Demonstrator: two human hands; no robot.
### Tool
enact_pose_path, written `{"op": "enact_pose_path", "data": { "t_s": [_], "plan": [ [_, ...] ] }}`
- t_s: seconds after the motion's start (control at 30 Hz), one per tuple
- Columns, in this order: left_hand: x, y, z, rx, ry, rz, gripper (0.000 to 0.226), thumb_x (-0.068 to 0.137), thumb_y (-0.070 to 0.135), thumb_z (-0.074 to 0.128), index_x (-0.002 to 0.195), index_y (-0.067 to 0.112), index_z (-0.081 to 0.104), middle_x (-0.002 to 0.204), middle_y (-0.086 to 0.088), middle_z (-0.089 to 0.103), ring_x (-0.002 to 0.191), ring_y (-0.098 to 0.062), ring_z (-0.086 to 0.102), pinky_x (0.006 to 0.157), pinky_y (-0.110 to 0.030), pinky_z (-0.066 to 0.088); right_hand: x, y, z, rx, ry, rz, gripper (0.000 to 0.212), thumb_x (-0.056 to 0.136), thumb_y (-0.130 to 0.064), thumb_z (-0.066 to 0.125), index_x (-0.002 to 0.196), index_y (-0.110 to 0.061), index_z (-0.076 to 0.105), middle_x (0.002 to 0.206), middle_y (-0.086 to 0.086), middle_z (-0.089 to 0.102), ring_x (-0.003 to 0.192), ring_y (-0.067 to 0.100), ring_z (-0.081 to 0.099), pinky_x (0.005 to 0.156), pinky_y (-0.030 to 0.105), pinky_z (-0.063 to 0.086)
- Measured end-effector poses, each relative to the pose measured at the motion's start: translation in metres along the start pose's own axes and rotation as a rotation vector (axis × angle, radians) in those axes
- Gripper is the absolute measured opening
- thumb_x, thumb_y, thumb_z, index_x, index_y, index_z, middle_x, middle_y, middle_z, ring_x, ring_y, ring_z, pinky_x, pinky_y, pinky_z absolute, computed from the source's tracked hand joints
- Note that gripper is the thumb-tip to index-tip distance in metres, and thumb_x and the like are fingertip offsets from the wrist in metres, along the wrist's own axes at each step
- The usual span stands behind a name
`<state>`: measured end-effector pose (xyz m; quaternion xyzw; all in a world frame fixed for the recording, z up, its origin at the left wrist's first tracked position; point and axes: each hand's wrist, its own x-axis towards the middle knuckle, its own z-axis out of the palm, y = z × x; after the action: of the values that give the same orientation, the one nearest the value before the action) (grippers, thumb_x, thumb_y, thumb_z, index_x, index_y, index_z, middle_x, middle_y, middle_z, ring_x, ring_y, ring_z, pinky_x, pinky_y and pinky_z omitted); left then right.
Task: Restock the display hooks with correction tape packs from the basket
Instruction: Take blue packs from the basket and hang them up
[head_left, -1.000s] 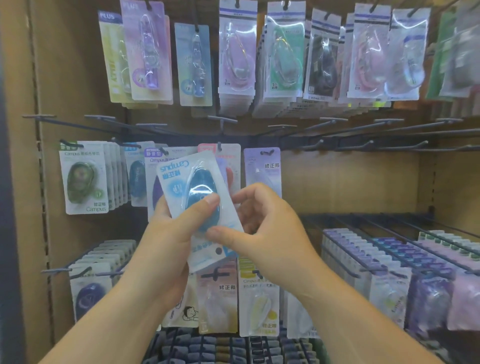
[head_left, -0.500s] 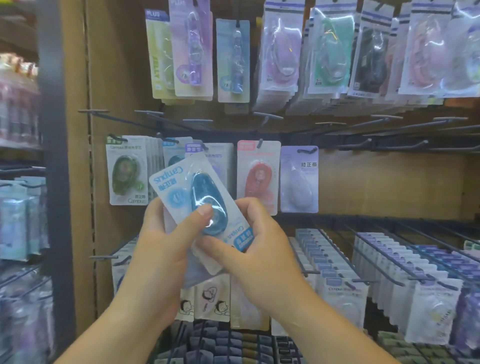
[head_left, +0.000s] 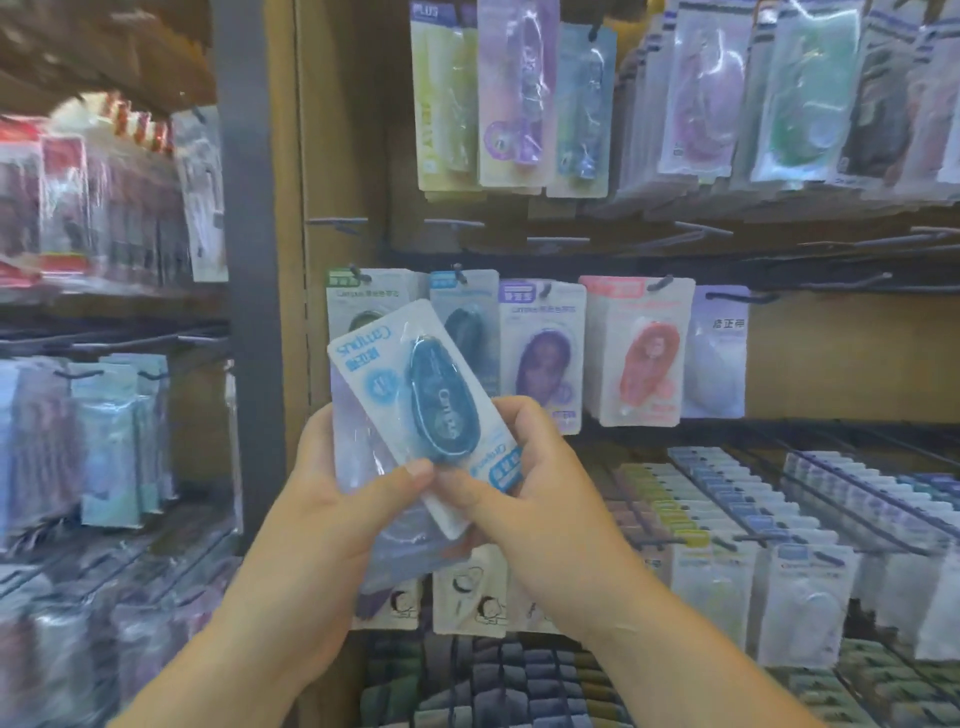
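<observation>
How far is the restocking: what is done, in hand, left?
Done: middle hooks carry packs, e.g. the red pack. In hand: left hand and right hand hold a blue pack, upside down, unhung. Left: turn and hang it, probably with the hanging blue pack.

Fat grey metal upright post splits the bays, with a tan wooden back panel to its right. The left bay has blurry red-and-clear wrapped packs up top and pale teal packets below. Rows of small dark blocks sit bottom centre.
</observation>
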<state>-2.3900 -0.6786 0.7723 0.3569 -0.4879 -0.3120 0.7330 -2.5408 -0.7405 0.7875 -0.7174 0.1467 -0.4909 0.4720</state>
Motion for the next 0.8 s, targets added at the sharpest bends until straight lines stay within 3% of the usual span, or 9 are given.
{"op": "enact_pose_path", "data": {
  "t_s": [0.1, 0.17, 0.3, 0.43, 0.53, 0.6, 0.7, 0.8],
  "plan": [
    [0.003, 0.001, -0.020, 0.011, 0.003, 0.017, 0.067, 0.071, 0.024, 0.086, 0.132, 0.035, 0.061, 0.126, -0.004, 0.076, 0.114, -0.035, 0.074, 0.100, -0.073, 0.051, 0.001, 0.002, 0.011, 0.053, -0.017, 0.040, 0.029, 0.097, -0.002, 0.066, 0.121, -0.014, 0.054, 0.104, -0.005, 0.074, 0.092, 0.020, 0.073, 0.069, 0.038, 0.062],
    [0.004, 0.003, -0.029, 0.006, -0.019, 0.019, 0.067, 0.072, 0.024, 0.084, 0.133, 0.038, 0.061, 0.129, 0.001, 0.075, 0.119, -0.028, 0.072, 0.103, -0.065, 0.052, 0.000, 0.002, 0.015, 0.056, 0.011, 0.038, 0.024, 0.097, 0.001, 0.063, 0.118, -0.008, 0.057, 0.103, 0.001, 0.077, 0.089, 0.020, 0.073, 0.071, 0.038, 0.063],
    [0.004, 0.007, -0.037, 0.004, -0.085, -0.001, 0.078, 0.067, 0.034, 0.089, 0.137, 0.048, 0.058, 0.138, 0.007, 0.070, 0.128, -0.022, 0.067, 0.109, -0.058, 0.048, 0.001, -0.005, 0.015, 0.153, 0.191, -0.001, 0.021, 0.093, 0.001, 0.065, 0.113, 0.000, 0.069, 0.106, 0.016, 0.077, 0.095, 0.026, 0.074, 0.082, 0.039, 0.062],
    [0.004, 0.011, -0.044, 0.020, -0.044, -0.010, 0.073, 0.070, 0.020, 0.094, 0.131, 0.041, 0.061, 0.122, 0.006, 0.077, 0.113, -0.024, 0.075, 0.102, -0.060, 0.053, 0.009, -0.020, 0.003, 0.361, 0.453, -0.047, 0.012, 0.097, -0.008, 0.059, 0.100, -0.005, 0.071, 0.103, 0.012, 0.077, 0.094, 0.026, 0.072, 0.085, 0.041, 0.060],
    [0.004, 0.016, -0.049, 0.012, 0.013, -0.023, 0.066, 0.064, 0.026, 0.087, 0.124, 0.041, 0.063, 0.113, 0.005, 0.079, 0.105, -0.026, 0.077, 0.099, -0.060, 0.055, 0.019, -0.035, -0.005, 0.380, 0.545, -0.126, 0.013, 0.102, -0.011, 0.057, 0.104, -0.011, 0.069, 0.102, 0.002, 0.078, 0.096, 0.019, 0.072, 0.080, 0.036, 0.061],
    [0.005, 0.018, -0.053, 0.020, 0.013, -0.016, 0.068, 0.066, 0.017, 0.092, 0.123, 0.042, 0.064, 0.113, 0.005, 0.079, 0.104, -0.026, 0.077, 0.098, -0.059, 0.056, 0.027, -0.042, -0.006, 0.350, 0.550, -0.157, 0.010, 0.101, -0.010, 0.058, 0.100, -0.016, 0.067, 0.089, -0.004, 0.079, 0.083, 0.012, 0.074, 0.070, 0.032, 0.061],
    [0.005, 0.024, -0.056, 0.011, 0.003, -0.002, 0.067, 0.067, 0.020, 0.090, 0.125, 0.040, 0.063, 0.113, 0.006, 0.079, 0.104, -0.024, 0.077, 0.091, -0.053, 0.057, 0.043, -0.051, 0.002, 0.281, 0.491, -0.138, 0.006, 0.096, -0.008, 0.065, 0.094, -0.011, 0.070, 0.085, 0.004, 0.078, 0.076, 0.016, 0.074, 0.063, 0.030, 0.059],
    [0.006, 0.028, -0.058, -0.004, -0.004, 0.015, 0.058, 0.071, 0.026, 0.073, 0.127, 0.038, 0.062, 0.111, 0.007, 0.080, 0.099, -0.021, 0.078, 0.086, -0.050, 0.058, 0.067, -0.052, 0.008, 0.121, 0.472, -0.064, 0.010, 0.100, -0.018, 0.064, 0.094, -0.012, 0.070, 0.082, 0.002, 0.079, 0.072, 0.016, 0.075, 0.060, 0.032, 0.059]
  ]
}}
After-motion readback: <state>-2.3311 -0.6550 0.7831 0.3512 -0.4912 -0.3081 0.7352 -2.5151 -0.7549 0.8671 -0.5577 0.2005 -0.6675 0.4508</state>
